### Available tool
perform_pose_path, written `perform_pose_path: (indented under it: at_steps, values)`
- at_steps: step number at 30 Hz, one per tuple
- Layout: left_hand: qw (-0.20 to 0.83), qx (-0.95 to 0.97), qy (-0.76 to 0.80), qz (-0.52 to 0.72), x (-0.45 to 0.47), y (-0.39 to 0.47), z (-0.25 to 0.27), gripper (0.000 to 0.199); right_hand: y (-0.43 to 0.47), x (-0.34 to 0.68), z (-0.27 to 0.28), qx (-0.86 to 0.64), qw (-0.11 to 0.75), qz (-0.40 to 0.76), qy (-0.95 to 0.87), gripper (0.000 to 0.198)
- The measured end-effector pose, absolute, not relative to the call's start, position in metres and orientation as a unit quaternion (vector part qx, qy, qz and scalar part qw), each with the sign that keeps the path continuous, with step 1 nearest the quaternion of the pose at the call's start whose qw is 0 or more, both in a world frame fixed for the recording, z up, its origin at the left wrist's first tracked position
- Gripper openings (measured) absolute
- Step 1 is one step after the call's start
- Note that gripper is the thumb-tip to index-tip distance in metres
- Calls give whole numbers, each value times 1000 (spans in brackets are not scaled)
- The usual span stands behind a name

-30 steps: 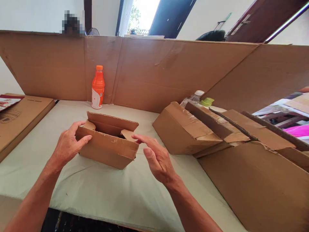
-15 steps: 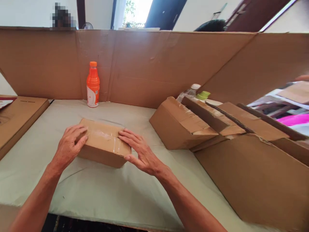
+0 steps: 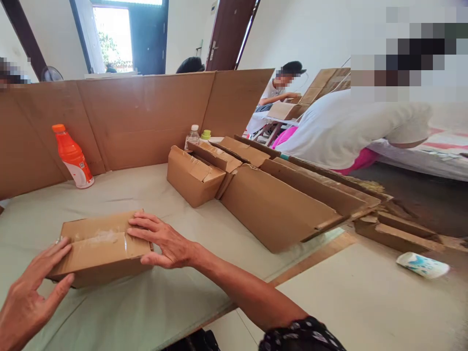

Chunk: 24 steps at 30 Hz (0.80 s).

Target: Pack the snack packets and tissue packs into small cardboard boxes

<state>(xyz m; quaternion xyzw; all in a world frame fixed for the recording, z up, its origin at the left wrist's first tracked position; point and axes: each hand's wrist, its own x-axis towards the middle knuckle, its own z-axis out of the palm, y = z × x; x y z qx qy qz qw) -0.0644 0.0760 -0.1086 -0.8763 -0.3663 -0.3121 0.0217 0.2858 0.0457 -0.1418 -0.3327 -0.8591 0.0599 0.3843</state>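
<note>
A small closed cardboard box lies on the pale cloth of the table, with a strip of clear tape across its top. My left hand rests at the box's left end, fingers stretched over the top edge and thumb apart at the front. At the right end, my right hand lies with spread fingers on the top and the thumb by the front corner. Behind the box stands an orange bottle with an orange cap.
A cardboard screen borders the table's back. To the right are a smaller carton and a long open carton, with a clear bottle behind. A paper cup lies on the floor. Two people are beyond, one bent over.
My view has swung to the right, bringing the floor, the cup and other people into sight. Both hands stay at the ends of the box, the left one's fingers now straighter.
</note>
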Motion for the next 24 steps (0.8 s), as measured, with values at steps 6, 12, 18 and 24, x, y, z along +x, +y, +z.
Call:
perform_pose_path:
  at_steps: [6,12,18,24]
  values:
    - [21,-923,-263,-280,8,50,-111,51,-46,343,-156,-422,391,-27,-817,64]
    - [-95,-967,-112,-209,134,55,-110,56,-149,400,-166,-563,394,-151,-710,55]
    - [-82,-980,-97,-151,257,87,-110,50,-165,423,-176,-673,370,-258,-586,62]
    - [-28,-960,-206,-188,315,108,-123,47,-111,423,-191,-713,382,-313,-498,69]
